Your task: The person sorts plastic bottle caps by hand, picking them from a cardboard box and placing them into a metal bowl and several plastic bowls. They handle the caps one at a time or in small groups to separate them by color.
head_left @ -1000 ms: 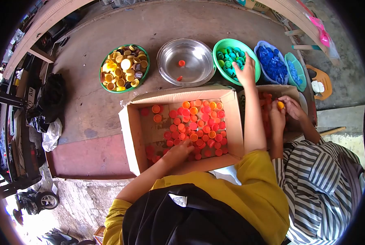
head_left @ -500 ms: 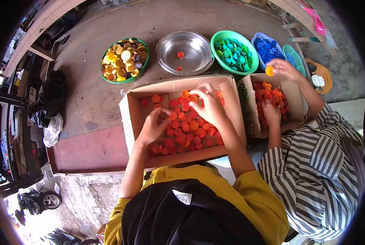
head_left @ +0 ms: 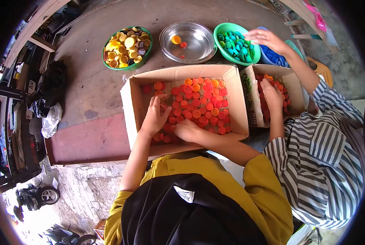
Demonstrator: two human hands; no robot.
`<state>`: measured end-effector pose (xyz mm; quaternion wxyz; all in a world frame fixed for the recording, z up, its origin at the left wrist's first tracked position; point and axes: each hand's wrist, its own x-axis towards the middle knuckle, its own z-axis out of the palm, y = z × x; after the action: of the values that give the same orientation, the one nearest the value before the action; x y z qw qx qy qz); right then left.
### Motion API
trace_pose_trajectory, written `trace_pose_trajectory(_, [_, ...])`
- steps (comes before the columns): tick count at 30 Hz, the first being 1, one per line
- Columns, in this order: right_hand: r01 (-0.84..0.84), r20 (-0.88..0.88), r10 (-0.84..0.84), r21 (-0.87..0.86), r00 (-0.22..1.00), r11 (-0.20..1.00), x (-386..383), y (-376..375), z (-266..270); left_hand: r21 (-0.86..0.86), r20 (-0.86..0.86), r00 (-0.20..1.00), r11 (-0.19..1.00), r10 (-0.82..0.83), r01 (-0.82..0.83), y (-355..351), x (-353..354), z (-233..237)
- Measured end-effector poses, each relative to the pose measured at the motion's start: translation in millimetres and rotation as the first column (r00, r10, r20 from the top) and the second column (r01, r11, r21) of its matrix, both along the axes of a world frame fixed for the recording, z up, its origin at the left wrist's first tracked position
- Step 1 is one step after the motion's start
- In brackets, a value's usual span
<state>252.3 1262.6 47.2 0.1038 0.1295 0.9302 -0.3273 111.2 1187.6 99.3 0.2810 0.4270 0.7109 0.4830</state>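
Across the brown table [head_left: 84, 96], the cardboard box [head_left: 184, 73] fills the frame's centre, below the metal bowl [head_left: 200, 39] at upper centre, and in it my left hand [head_left: 154, 117] has fingers apart while my right hand [head_left: 188, 130], its grip hidden from me, dips lower among the centre's red caps [head_left: 203, 100].

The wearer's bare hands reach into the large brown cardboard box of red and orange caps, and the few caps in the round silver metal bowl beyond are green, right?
The colour is wrong: the head view shows the caps in the round silver metal bowl are orange and red, not green. The rest stands.
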Motion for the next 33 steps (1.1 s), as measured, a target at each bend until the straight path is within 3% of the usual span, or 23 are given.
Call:
trace_pose_trajectory(3, [-0.283,0.171,0.241,0.284,0.955,0.916,-7.1,17.2,24.6,0.001,0.036,0.997,0.998,-0.068,0.068,-5.3,-3.2,8.9])
trace_pose_trajectory(4, [-0.225,0.17,0.185,0.253,0.968,0.941,-10.2,24.9,36.5,0.021,0.105,0.992,0.998,-0.069,0.067,-7.4,-3.7,12.0])
trace_pose_trajectory(5, [-0.096,-0.028,0.096,0.016,0.995,0.995,-6.6,35.9,52.2,0.039,0.176,0.982,0.997,-0.07,0.065,-9.9,-3.5,16.4])
trace_pose_trajectory(7, [-0.01,-0.386,-0.048,-0.147,0.921,0.989,-5.8,49.8,69.7,0.041,0.356,0.929,0.995,-0.103,0.095,-16.6,-2.0,25.7])
trace_pose_trajectory(9, [0.139,-0.375,-0.326,-0.445,0.868,0.884,-3.2,50.4,90.3,0.038,0.56,0.813,0.985,-0.163,0.171,-20.2,1.0,38.9])
trace_pose_trajectory(11, [0.146,-0.425,-0.478,-0.611,0.769,0.778,0.8,43.4,103.3,0.152,0.728,0.646,0.973,-0.228,0.172,-20.9,11.0,52.0])
trace_pose_trajectory(13, [0.058,-0.515,-0.551,-0.694,0.657,0.717,1.0,34.8,116.5,0.252,0.689,0.67,0.958,-0.276,0.135,-19.1,18.7,62.9])
trace_pose_trajectory(16, [0.005,-0.574,-0.558,-0.695,0.599,0.719,3.2,32.0,122.6,0.322,0.601,0.745,0.941,-0.288,0.104,-15.3,25.2,70.2])
trace_pose_trajectory(19, [0.06,-0.53,-0.571,-0.698,0.627,0.714,8.0,32.5,132.0,0.367,0.479,0.853,0.93,-0.206,0.018,-13.2,30.6,74.4])
trace_pose_trajectory(22, [0.192,-0.449,-0.554,-0.629,0.701,0.753,15.3,34.0,124.7,0.32,0.171,0.984,0.947,-0.04,-0.017,-12.2,29.1,84.5])
trace_pose_trajectory(23, [0.174,-0.395,-0.347,-0.411,0.851,0.895,21.8,41.0,127.6,0.314,0.15,0.988,0.949,-0.027,-0.021,-12.3,28.6,87.6])
trace_pose_trajectory(25, [0.093,-0.345,-0.17,-0.229,0.923,0.969,26.6,39.9,130.4,0.297,0.115,0.993,0.954,0.001,-0.035,-14.2,27.5,90.7])
trace_pose_trajectory(28, [0.15,-0.53,-0.365,-0.406,0.766,0.902,18.5,37.1,133.6,0.239,0.016,0.999,0.97,-0.038,0.033,-13.0,21.8,89.5])
trace_pose_trajectory(33, [0.138,-0.482,-0.434,-0.534,0.761,0.834,6.1,49.2,127.8,0.209,-0.06,0.993,0.971,-0.104,0.114,0.1,13.9,77.7])
